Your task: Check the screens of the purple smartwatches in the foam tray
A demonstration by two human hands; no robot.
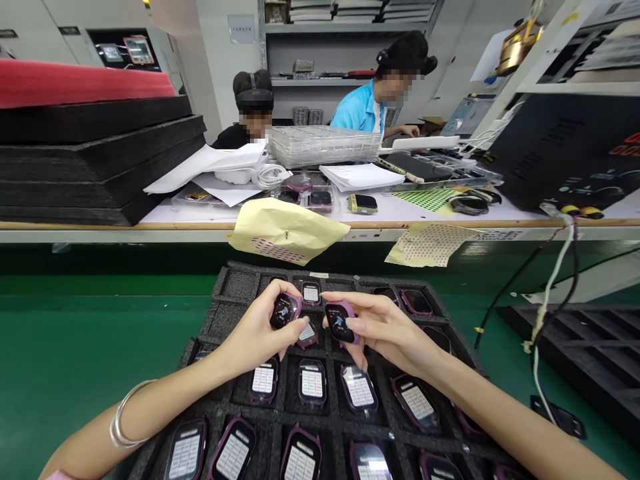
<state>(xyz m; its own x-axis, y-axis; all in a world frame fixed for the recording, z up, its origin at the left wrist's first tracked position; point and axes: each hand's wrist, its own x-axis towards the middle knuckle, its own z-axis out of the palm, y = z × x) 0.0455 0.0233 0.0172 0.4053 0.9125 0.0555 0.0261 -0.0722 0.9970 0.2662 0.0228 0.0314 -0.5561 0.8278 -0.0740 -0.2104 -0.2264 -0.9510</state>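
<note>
My left hand [280, 320] is closed around a purple-cased smartwatch body [284, 311] whose dark screen shows a small blue figure. Another such smartwatch body [339, 323], its screen lit the same way, sits between the thumb and fingers of my right hand [377, 323]. Both are held above a black foam tray [235, 293] divided into compartments. Many of those hold watch bodies with white grid screens, such as one watch [313, 383] below my hands. One watch [307, 333] in the tray is partly hidden by my left thumb.
A workbench edge [200, 235] runs behind the tray, with yellow paper sheets [290, 230] hanging over it. Stacked black foam trays [90, 160] stand at the left, and a black power unit [565, 153] with cables at the right. Two people sit beyond the clear plastic trays [323, 145].
</note>
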